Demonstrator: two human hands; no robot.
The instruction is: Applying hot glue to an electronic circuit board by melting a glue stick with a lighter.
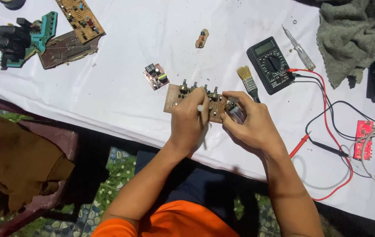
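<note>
Only the head view to go on here, looking straight down at a white-covered table (108, 101). Both hands are on a brown circuit board (173, 99) with a row of knobbed potentiometers along its far edge; it sits near the table's front edge, right in front of the person. The left hand (187, 123) is curled narrow around a thin white stick-like tool (201, 115), maybe a pen or small brush, tip at the board. The right hand (251, 125) pinches the board's right end, fingers closed on a small clear component (236, 113) there. Can't tell what that part is.

Around it: a paintbrush (249, 82) just beside the right hand, a black multimeter (270, 65) with red and black leads trailing right, a tester screwdriver (299, 49), a grey rag (350, 39), a small red board (155, 76), and more boards top left.

My guess is it's mid-job: the board is being worked on, the meter probes are lying unused, nothing looks finished or put away.
</note>
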